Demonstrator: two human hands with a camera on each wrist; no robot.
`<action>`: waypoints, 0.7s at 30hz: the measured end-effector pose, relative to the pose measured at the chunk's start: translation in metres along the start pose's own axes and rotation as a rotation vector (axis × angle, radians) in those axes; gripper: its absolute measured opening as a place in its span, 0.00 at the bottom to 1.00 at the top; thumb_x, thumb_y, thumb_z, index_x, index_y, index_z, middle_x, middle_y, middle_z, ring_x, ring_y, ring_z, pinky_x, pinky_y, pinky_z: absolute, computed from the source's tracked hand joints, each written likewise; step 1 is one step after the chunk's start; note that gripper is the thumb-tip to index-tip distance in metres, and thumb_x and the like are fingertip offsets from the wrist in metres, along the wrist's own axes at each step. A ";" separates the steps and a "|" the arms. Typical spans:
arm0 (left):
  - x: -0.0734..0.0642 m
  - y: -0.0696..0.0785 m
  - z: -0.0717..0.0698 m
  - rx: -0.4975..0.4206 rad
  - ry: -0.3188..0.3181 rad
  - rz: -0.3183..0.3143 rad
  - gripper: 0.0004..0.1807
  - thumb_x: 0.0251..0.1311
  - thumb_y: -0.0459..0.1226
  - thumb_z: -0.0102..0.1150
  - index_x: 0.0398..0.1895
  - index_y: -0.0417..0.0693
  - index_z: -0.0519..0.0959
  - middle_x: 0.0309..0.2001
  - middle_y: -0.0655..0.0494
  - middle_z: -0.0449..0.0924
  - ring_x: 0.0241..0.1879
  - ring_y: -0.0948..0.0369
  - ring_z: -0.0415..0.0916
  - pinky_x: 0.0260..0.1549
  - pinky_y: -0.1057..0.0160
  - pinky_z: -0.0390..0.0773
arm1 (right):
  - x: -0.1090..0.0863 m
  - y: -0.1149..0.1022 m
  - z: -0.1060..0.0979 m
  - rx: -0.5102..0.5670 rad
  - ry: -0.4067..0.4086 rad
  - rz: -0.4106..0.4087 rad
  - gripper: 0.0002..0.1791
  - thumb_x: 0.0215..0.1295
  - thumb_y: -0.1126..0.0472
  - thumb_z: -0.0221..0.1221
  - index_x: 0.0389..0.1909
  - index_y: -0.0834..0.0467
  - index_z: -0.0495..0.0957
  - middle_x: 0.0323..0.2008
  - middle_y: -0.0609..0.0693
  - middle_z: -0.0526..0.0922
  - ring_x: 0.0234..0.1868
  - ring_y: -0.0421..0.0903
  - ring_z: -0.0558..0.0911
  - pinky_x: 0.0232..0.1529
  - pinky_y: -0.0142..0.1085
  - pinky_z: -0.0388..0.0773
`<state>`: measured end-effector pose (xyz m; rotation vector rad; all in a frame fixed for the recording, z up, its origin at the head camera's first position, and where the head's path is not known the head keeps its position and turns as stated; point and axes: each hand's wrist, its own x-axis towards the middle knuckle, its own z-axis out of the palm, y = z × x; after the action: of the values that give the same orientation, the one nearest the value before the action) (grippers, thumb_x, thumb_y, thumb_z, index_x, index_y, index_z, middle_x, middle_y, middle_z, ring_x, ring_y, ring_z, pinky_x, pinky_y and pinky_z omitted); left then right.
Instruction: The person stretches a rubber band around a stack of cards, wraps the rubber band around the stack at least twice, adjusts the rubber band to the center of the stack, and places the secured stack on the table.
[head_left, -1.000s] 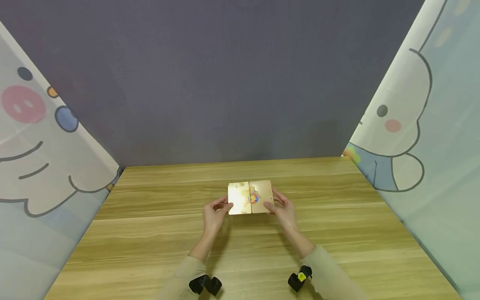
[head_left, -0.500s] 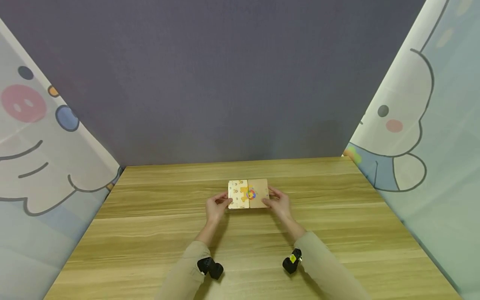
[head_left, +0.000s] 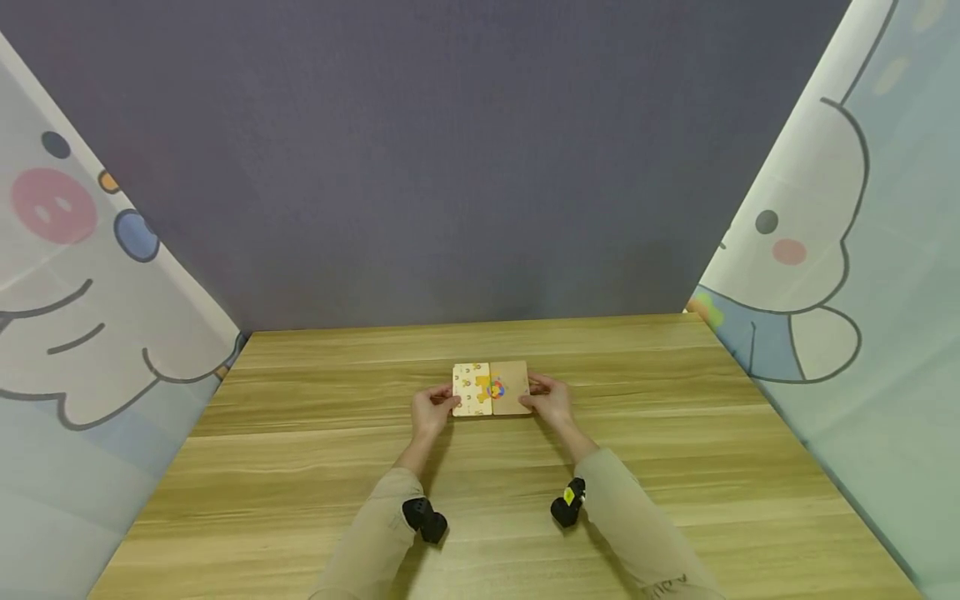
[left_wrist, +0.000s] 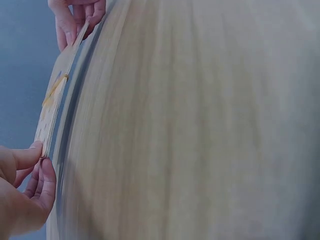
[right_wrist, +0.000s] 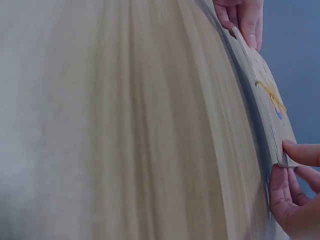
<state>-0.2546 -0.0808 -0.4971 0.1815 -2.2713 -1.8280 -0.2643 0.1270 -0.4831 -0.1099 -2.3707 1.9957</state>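
Note:
A small flat booklet [head_left: 472, 389] is held level between both hands, close over the wooden table. Its left half is cream with little bears, its right half plain brown; a larger bear and a coloured ring sit at the middle seam. The left hand [head_left: 431, 412] pinches the left edge, thumb on top and fingers beneath. At the opposite edge the right hand [head_left: 552, 403] grips in the same way. Seen edge-on in the right wrist view, the booklet [right_wrist: 262, 100] shows thin layers and a narrow yellow strip [right_wrist: 271, 95] across its middle.
The wood-grain table [head_left: 675, 433] spreads around both arms. Behind it rises a dark grey panel [head_left: 465, 167]. Curtains with cartoon animals hang at the left [head_left: 75, 333] and right [head_left: 795, 250]. Black devices are strapped to the left wrist [head_left: 425, 520] and right wrist [head_left: 567, 502].
Both hands have carried the booklet slightly left and farther from the body, with the forearms drawn closer together. The bright glare on its cream half is gone, and the bear print shows.

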 end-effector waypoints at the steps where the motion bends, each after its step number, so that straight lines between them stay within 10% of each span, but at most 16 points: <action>1: 0.001 0.000 0.000 0.005 0.000 -0.005 0.13 0.44 0.24 0.63 0.37 0.29 0.79 0.30 0.43 0.78 0.27 0.57 0.74 0.19 0.71 0.76 | 0.000 -0.001 0.000 0.011 -0.011 0.003 0.25 0.43 0.81 0.61 0.48 0.73 0.71 0.29 0.65 0.77 0.20 0.39 0.73 0.20 0.27 0.74; 10: 0.004 -0.001 0.000 0.005 -0.014 -0.033 0.12 0.44 0.22 0.62 0.36 0.27 0.78 0.25 0.43 0.77 0.20 0.64 0.72 0.17 0.71 0.75 | 0.013 0.009 0.000 -0.027 -0.037 0.000 0.26 0.42 0.79 0.62 0.48 0.73 0.71 0.31 0.65 0.78 0.22 0.44 0.75 0.18 0.31 0.75; 17: 0.005 -0.002 -0.001 0.046 -0.052 -0.045 0.12 0.46 0.23 0.61 0.37 0.27 0.78 0.27 0.41 0.78 0.20 0.63 0.73 0.17 0.70 0.76 | 0.091 0.132 -0.001 -0.005 -0.105 -0.150 0.26 0.36 0.64 0.72 0.42 0.62 0.79 0.23 0.51 0.79 0.19 0.42 0.78 0.15 0.33 0.76; 21: 0.004 -0.002 -0.002 0.089 -0.055 -0.048 0.11 0.47 0.24 0.61 0.36 0.27 0.78 0.29 0.41 0.78 0.22 0.60 0.74 0.16 0.70 0.75 | 0.049 0.068 0.000 -0.110 -0.085 -0.047 0.23 0.44 0.70 0.67 0.44 0.71 0.75 0.31 0.61 0.79 0.26 0.49 0.80 0.23 0.36 0.79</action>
<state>-0.2585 -0.0841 -0.4986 0.2038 -2.4082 -1.7771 -0.3114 0.1426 -0.5503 0.0272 -2.5103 1.8857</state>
